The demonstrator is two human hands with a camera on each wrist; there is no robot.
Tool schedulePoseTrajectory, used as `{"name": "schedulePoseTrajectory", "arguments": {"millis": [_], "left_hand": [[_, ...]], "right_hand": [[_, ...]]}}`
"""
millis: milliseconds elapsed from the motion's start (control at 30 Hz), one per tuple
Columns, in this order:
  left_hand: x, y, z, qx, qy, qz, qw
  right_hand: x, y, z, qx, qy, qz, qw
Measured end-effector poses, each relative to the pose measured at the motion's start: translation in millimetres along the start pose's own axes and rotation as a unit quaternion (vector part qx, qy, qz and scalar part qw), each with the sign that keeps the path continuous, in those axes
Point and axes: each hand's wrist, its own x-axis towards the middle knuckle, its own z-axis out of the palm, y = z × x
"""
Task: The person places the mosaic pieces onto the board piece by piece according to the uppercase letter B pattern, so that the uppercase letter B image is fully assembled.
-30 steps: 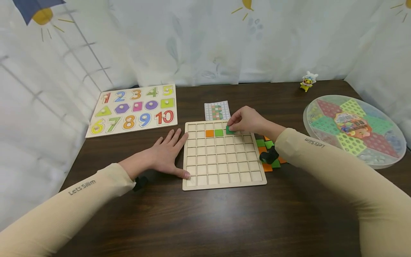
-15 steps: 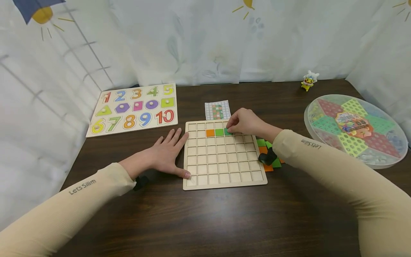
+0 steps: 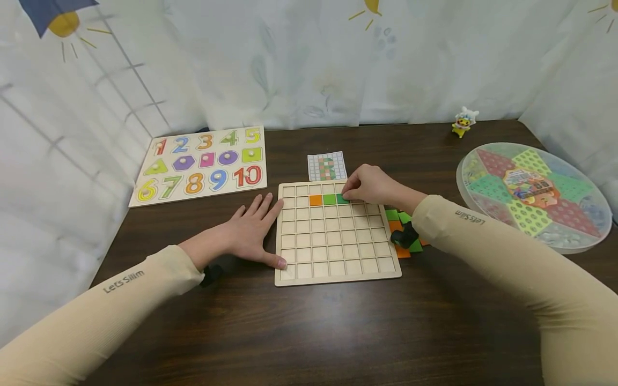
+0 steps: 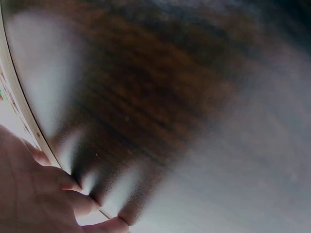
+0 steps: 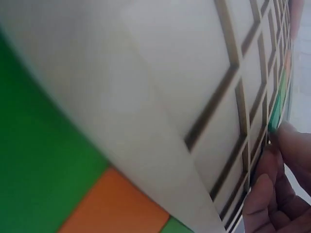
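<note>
A wooden grid board (image 3: 333,241) lies on the dark table. In its second row from the top sit an orange square tile (image 3: 315,200) and a light green tile (image 3: 329,199), side by side. Just right of them is a darker green tile (image 3: 341,199), lying at its cell, its right side partly hidden by fingertips. My right hand (image 3: 373,185) pinches that darker green tile, also visible in the right wrist view beside the thumb (image 5: 291,145). With fingers spread, my left hand (image 3: 246,233) rests against the board's left edge, thumb on the lower left corner.
Several orange and green tiles (image 3: 403,253) lie right of the board, partly under my right wrist. Behind the board is a printed pattern card (image 3: 326,166). A number puzzle (image 3: 200,166) lies back left, a round game box (image 3: 531,195) right, and a small figurine (image 3: 464,122) at the back.
The darker green tile has shifted slightly left and settled flatter beside the light green one, my right hand lowering with it. My left hand has stayed in place.
</note>
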Motion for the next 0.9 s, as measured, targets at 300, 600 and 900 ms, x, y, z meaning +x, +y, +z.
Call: {"name": "schedulePoseTrajectory", "arguments": {"millis": [300, 600, 900], "left_hand": [[0.4, 0.2, 0.5, 0.0, 0.0, -0.001, 1.0], [0.8, 0.7, -0.1, 0.004, 0.003, -0.003, 1.0], [0.1, 1.5, 0.0, 0.001, 0.002, -0.003, 1.0]], "right_hand": [[-7.3, 10, -13, -0.001, 0.011, 0.009, 0.9999], [-37.7, 49, -46, 0.007, 0.032, 0.03, 0.999], [-61.4, 82, -56, -0.019, 0.018, 0.037, 0.999]]}}
